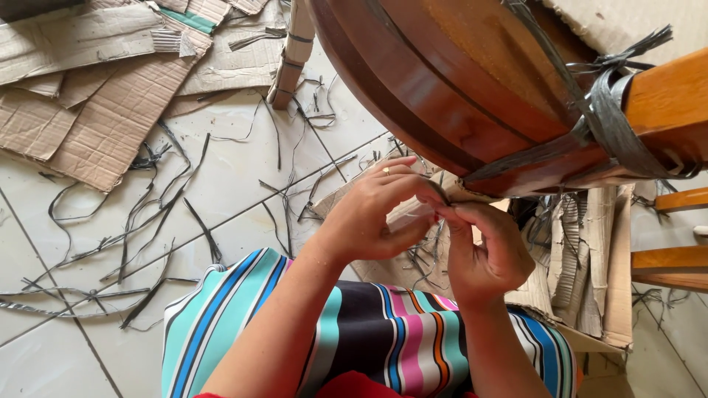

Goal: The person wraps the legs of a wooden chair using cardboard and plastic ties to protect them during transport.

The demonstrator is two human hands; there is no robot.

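My left hand (372, 210), a ring on one finger, and my right hand (483, 250) meet just under the rim of a round polished wooden tabletop (442, 81). Both pinch a thin grey-black plastic strap (435, 193) at the fingertips. More of that grey strap (612, 121) is wound and knotted around the tabletop and a wooden leg (667, 103) at the right. My lap, in striped multicoloured fabric (383, 324), lies below the hands.
Flattened cardboard sheets (103, 96) lie on the pale tiled floor (221, 177) at the upper left. Several cut strap pieces (147, 214) are scattered over the tiles. Corrugated cardboard (590, 258) and wooden rails (671, 262) sit at the right.
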